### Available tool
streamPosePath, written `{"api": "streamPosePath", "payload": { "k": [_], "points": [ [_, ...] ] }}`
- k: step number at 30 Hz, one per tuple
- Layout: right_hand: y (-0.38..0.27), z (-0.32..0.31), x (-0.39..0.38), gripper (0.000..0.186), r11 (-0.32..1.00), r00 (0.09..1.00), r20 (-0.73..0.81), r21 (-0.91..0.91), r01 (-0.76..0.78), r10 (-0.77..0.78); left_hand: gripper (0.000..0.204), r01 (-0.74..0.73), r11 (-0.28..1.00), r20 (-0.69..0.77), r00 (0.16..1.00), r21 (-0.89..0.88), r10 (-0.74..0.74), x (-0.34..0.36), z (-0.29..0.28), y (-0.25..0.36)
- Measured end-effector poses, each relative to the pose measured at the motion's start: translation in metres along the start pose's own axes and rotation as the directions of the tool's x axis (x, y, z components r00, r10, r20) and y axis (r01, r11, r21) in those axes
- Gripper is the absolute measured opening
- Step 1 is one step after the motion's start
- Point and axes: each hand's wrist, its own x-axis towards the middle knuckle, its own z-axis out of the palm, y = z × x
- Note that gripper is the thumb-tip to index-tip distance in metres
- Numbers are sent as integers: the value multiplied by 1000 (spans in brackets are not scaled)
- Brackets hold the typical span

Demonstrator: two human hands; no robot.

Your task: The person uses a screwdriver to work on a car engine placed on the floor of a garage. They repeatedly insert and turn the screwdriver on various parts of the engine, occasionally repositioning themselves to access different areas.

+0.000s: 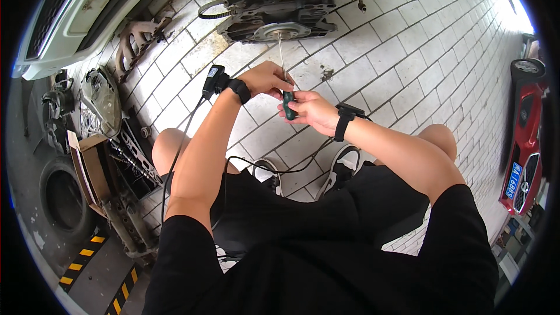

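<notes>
Both my hands are on a screwdriver (289, 105) with a dark green handle and a long thin metal shaft. My left hand (263, 79) pinches it where the shaft meets the handle. Wrapped about the handle from the right is my right hand (315, 111), its fingers closed. The shaft runs away from me to the round metal cover (283, 31) on the near face of an engine (262, 3). Its tip appears to touch the cover's centre, though the exact contact is too small to tell.
At the left are a white car bumper (108, 9), a rusty manifold (133, 44), a headlight (100, 99), a cardboard box (87, 169) and a tire (63, 195). A red car (526, 134) stands far right. Black cables (189, 122) trail from my wrist straps over the tiled floor (379, 64).
</notes>
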Motion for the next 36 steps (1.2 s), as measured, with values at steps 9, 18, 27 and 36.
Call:
{"api": "streamPosePath", "payload": {
  "k": [9, 18, 27, 36],
  "points": [
    [-8, 8, -3, 26, 953, 989, -145, -300, -35, -9, 44, 83, 953, -246, 969, 290, -10, 2, 18, 6],
    [7, 1, -15, 20, 960, 985, -151, -256, -116, 79, 48, 88, 915, -35, 996, 393, -81, 3, 22, -4],
    [2, -5, -11, 22, 973, 982, -187, -222, -66, 24, 47, 28, 925, -97, 995, 378, 10, 17, 24, -6],
    [0, 1, -16, 22, 971, 989, -149, -236, -32, -4, 40, 56, 920, -120, 993, 388, -10, 11, 25, 2]
  ]
}}
